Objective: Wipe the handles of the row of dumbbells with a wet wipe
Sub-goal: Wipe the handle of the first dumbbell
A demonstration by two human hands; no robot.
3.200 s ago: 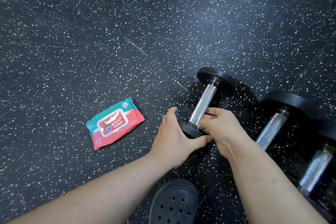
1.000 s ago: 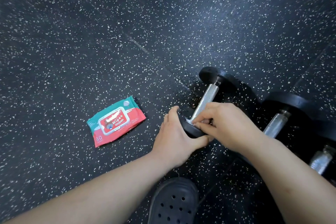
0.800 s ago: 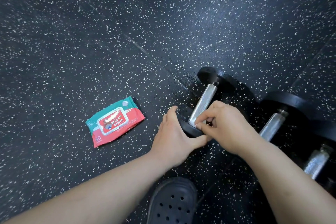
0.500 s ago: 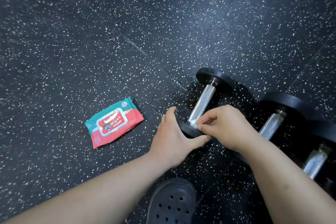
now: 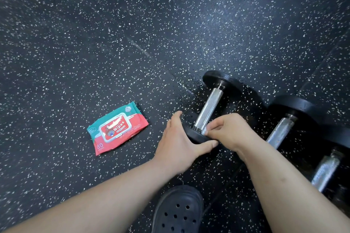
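Three black dumbbells with knurled steel handles lie in a row on the floor at the right. My left hand (image 5: 179,143) grips the near weight plate of the leftmost dumbbell (image 5: 209,108). My right hand (image 5: 230,131) pinches a small white wet wipe (image 5: 204,130) against the near end of that handle, by the plate. Most of the wipe is hidden under my fingers. The second dumbbell (image 5: 280,132) and the third dumbbell (image 5: 324,170) lie to the right, untouched.
A red and teal wipes pack (image 5: 116,128) lies flat on the speckled black rubber floor (image 5: 113,43), left of my left hand. My black clog (image 5: 178,212) stands at the bottom, just below the hands.
My right hand has slid the wipe down the first handle to its near end, against the plate. My left hand has kept its grip on the plate.
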